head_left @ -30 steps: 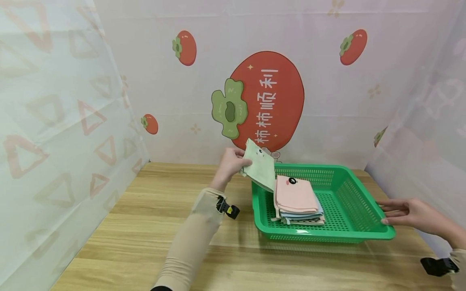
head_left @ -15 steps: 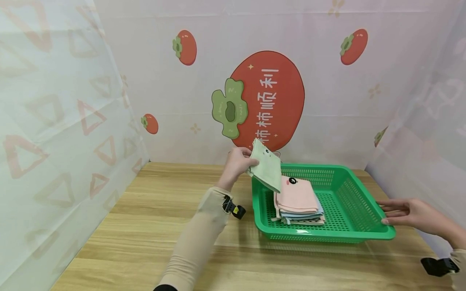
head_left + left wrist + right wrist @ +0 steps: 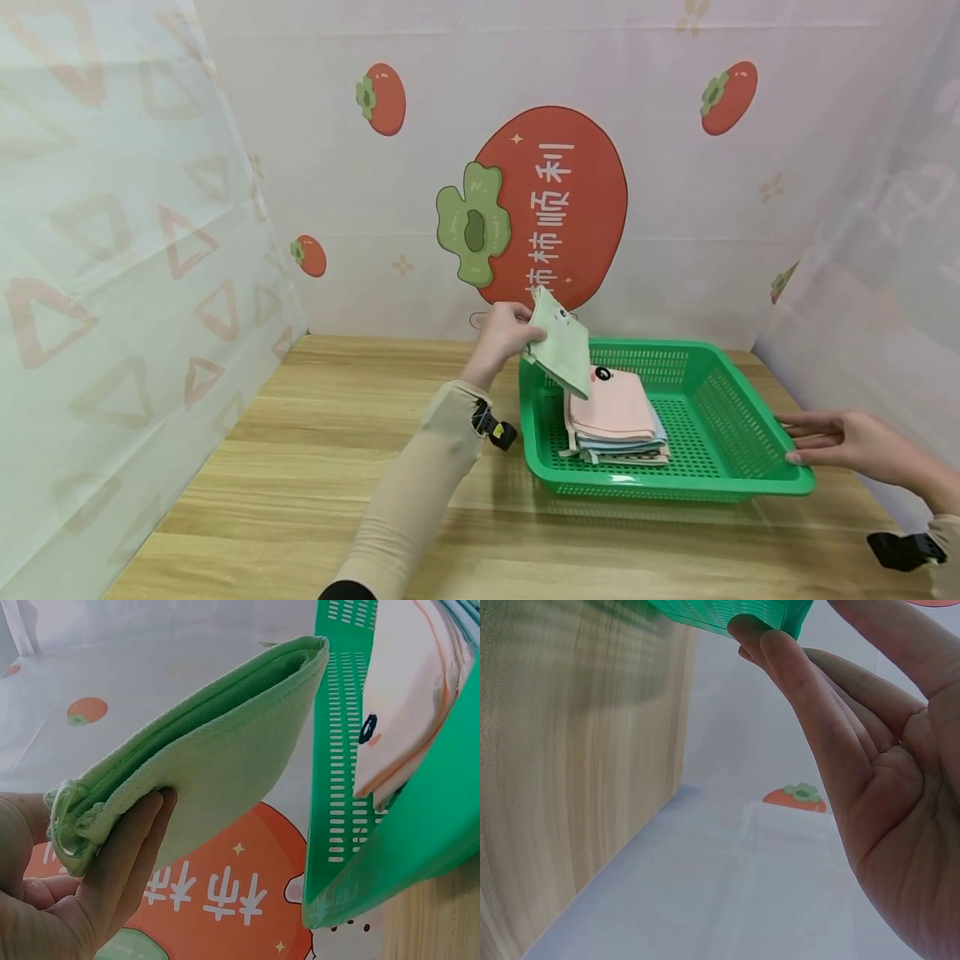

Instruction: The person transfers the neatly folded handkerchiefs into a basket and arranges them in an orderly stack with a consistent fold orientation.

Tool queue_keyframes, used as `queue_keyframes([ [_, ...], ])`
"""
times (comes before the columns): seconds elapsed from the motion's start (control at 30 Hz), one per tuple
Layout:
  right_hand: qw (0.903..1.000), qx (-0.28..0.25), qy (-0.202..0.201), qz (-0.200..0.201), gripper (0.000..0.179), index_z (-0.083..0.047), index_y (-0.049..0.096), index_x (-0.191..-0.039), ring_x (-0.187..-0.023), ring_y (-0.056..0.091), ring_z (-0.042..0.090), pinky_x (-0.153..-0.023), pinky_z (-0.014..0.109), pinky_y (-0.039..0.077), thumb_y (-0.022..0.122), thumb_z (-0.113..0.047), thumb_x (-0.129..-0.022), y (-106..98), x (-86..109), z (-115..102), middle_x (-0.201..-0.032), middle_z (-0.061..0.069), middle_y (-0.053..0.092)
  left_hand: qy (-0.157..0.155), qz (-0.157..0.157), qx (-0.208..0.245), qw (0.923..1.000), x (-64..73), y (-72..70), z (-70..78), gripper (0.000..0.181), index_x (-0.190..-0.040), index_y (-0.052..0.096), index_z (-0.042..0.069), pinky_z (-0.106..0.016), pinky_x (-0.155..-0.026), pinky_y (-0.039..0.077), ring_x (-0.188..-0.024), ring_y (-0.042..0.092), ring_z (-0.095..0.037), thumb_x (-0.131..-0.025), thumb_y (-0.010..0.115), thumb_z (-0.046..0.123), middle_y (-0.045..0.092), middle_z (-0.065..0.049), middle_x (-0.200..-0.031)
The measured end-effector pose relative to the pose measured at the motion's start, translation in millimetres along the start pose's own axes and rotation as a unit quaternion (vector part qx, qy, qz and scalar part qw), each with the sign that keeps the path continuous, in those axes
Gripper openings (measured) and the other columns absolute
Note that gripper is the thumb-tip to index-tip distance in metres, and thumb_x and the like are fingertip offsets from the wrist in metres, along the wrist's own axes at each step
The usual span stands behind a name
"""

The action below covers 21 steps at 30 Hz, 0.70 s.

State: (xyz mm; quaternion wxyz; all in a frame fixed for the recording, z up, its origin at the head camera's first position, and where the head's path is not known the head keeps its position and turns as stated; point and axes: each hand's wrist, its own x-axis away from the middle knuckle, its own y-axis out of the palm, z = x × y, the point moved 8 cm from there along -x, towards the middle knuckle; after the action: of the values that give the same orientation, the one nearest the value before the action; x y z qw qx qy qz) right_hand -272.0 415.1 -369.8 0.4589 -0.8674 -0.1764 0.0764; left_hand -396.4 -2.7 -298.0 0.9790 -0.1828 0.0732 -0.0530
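My left hand (image 3: pixel 510 337) pinches one edge of a folded pale green hand towel (image 3: pixel 561 346) with a small face on it. The towel hangs tilted over the left rim of a green plastic basket (image 3: pixel 720 482). In the left wrist view its layered fold and a hanging loop (image 3: pixel 67 832) show beside the fingers. Inside the basket lies a stack of folded towels, a pink towel (image 3: pixel 611 408) on top and a blue towel (image 3: pixel 600 445) below. My right hand (image 3: pixel 855 446) holds the basket's right rim, thumb on top and fingers against its outer side.
The basket stands on a wooden table (image 3: pixel 315 475). Behind the table hangs a white backdrop (image 3: pixel 322 150) printed with persimmons, and similar sheets close off the left and right sides. Inside the basket, bare mesh floor (image 3: pixel 693 442) shows right of the stack.
My left hand has carried the green towel rightward, from the basket's left edge to partly above the pink towel. The right hand and the basket have stayed still.
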Motion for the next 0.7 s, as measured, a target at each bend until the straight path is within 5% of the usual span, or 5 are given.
queue_keyframes([
  [0.7,0.9996,-0.024,-0.012,-0.012,0.057,0.025,0.040,-0.127,-0.086,0.063,-0.008,-0.066,0.025,0.056,0.063,-0.012,-0.090,1.6,-1.0,2.7,-0.109,-0.042,0.048,-0.013,-0.019,-0.036,0.9991,-9.1,30.1,5.4,0.015,-0.092,0.072,0.005,-0.022,-0.055,0.049,-0.068,0.059,-0.013,-0.078,0.075,0.009,0.067,-0.005,-0.084],
])
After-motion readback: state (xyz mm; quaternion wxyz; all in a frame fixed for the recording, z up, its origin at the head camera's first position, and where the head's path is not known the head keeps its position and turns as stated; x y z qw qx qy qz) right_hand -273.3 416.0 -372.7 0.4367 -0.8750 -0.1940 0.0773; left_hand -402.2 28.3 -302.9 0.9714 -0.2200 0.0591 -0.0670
